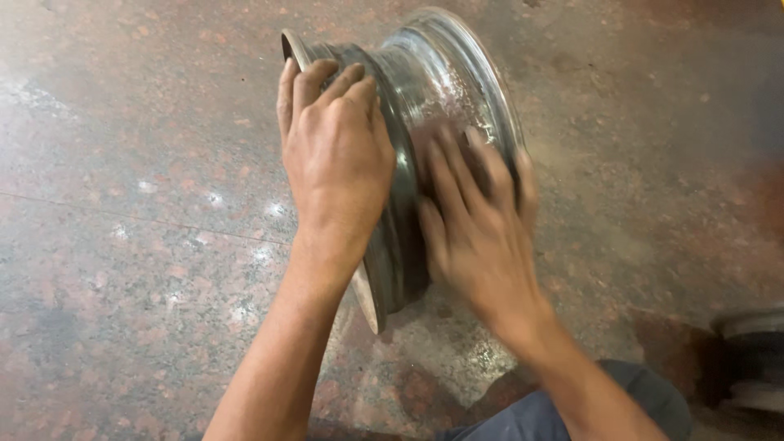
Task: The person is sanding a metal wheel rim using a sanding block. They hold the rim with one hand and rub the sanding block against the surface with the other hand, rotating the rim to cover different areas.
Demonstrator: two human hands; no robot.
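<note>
Rim (408, 90) up on its edge on the speckled stone floor (122, 245), a bare steel wheel rim standing upright with its barrel facing the camera, one flange to the left and the other to the right. Left hand (336, 155) is clamped over the top of the left flange, fingers (327, 82) curled across the lip and pressed close together, a steadying hold by the look of it, since a rim balanced on edge like this would roll or tip without it. Right hand (474, 220) lies flat on the shiny barrel, fingers spread and not closed on anything, palm against the metal; it is heavily blurred, so it is plainly in motion across the surface, though which way cannot be told. Knee in dark grey trousers (563, 412) shows at the bottom edge, just below the right forearm. Off at the right edge, well apart from the hands, sits another round metal part (755, 359), half out of frame and in shadow
</note>
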